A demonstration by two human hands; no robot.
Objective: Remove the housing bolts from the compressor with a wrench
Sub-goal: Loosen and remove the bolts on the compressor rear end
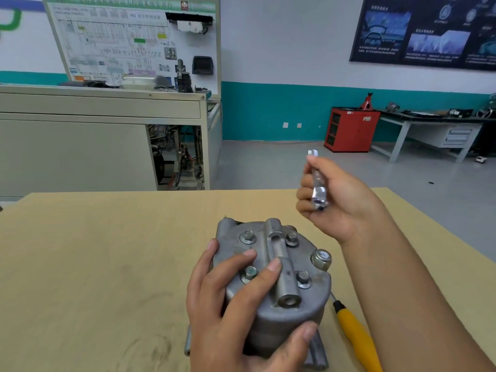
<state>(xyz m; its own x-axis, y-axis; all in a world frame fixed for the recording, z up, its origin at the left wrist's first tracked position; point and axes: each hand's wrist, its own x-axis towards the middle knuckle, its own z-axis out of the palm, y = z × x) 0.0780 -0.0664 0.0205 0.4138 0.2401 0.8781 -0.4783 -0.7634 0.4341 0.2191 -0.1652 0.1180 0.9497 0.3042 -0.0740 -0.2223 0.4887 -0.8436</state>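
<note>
the fingers (261, 277) of the left hand (228, 312) were spread over the top face of the compressor (314, 299), two fingertips pressing on the lid while the thumb (303, 335) curled round the near side of the body. the compressor stood on end on the wooden table (107, 251), lid up. four housing bolts (292, 238) sat in the lid, all seated. one of them (251, 273) lay between the two spread fingers, just beside the fingertip on the raised central rib. a larger hex fitting (321, 259) stood at the right edge of the lid.

the right hand (346, 208) was raised above and to the right of the compressor, well apart from the bolts. its fingers (304, 196) were curled round a small silver wrench (318, 187). one end of the wrench poked up past the fingertips and the other lay against the palm. the wrench touched no bolt.

a screwdriver (354, 334) with a yellow handle lay on the table just right of the compressor, under the right forearm.
</note>
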